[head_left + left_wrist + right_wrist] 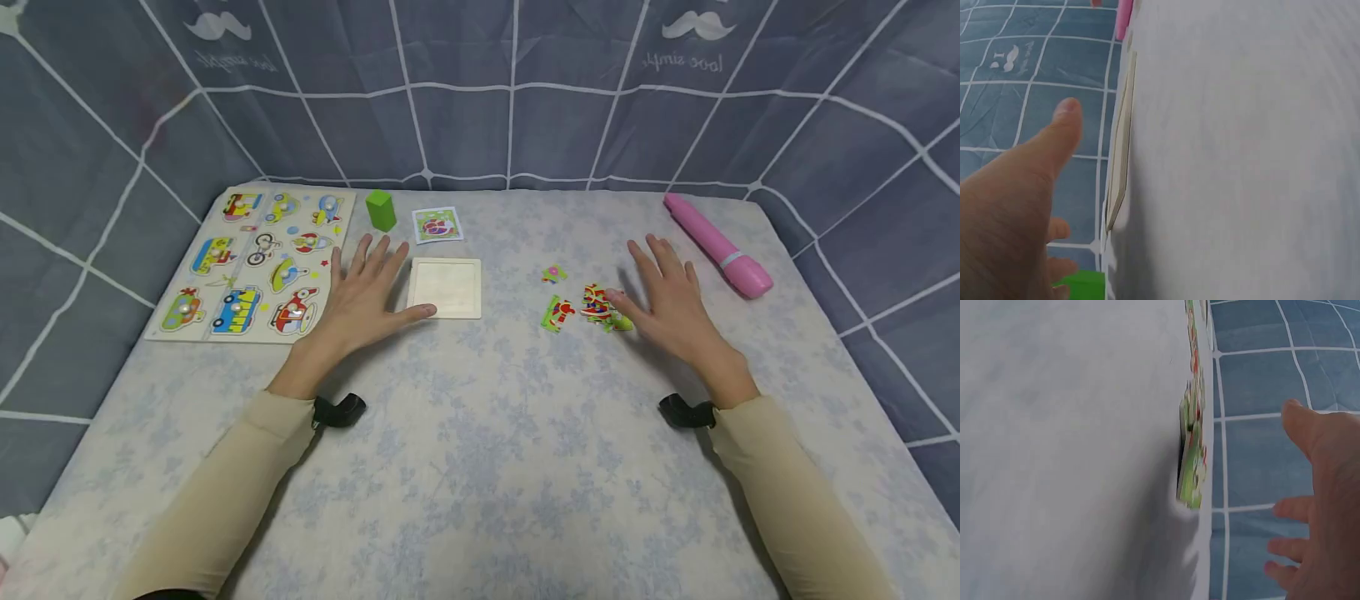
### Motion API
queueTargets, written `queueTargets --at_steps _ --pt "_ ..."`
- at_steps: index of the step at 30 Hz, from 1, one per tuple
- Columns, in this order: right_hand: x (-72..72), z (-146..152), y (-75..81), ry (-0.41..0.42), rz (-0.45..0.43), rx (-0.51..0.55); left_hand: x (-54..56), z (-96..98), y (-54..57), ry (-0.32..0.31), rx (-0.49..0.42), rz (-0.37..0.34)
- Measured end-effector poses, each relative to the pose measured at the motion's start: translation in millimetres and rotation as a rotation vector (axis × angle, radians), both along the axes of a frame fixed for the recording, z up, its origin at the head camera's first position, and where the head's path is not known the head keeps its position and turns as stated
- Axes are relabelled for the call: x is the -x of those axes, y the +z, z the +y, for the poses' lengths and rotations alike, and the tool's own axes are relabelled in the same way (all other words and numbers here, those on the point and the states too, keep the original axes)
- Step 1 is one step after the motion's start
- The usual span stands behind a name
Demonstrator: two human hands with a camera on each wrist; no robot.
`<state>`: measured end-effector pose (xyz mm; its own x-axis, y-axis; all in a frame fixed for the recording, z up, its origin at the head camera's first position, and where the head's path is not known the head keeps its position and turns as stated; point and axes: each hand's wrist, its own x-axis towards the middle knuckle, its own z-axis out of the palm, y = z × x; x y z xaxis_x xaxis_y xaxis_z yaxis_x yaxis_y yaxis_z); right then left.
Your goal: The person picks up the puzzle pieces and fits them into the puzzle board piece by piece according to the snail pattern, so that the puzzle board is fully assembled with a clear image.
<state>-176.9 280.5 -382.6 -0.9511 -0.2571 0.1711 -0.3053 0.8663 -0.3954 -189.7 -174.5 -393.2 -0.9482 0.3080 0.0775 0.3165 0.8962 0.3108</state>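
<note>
My left hand (360, 296) is spread with fingers extended, between the vehicle puzzle board and a small square wooden tray (446, 288). Its thumb reaches over the tray's left edge in the head view; nothing is held. On the right, my right hand (667, 304) also has its fingers spread and holds nothing. Its thumb tip is beside a small pile of colourful jigsaw pieces (596, 302), partly covering it in the head view. Two loose pieces lie left of the pile: a red and green jigsaw piece (557, 313) and a smaller pink and green one (554, 273).
A vehicle puzzle board (247, 275) lies at the left. Behind the tray are a green block (381, 210) and a small picture card (437, 225). A pink tube-shaped object (716, 244) lies at the back right. Grey checked cloth (472, 133) rises behind the table.
</note>
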Motion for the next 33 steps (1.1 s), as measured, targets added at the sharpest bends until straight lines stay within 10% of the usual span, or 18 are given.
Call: queueTargets --at_steps 9,33 --pt "22.3 -54.3 4.5 0.078 -0.061 0.004 10.0 6.9 -7.6 -0.07 -0.177 -0.11" --pt "33.3 -105.6 -27.3 -0.08 0.037 0.251 5.9 29.1 -22.4 -0.071 -0.191 -0.119"
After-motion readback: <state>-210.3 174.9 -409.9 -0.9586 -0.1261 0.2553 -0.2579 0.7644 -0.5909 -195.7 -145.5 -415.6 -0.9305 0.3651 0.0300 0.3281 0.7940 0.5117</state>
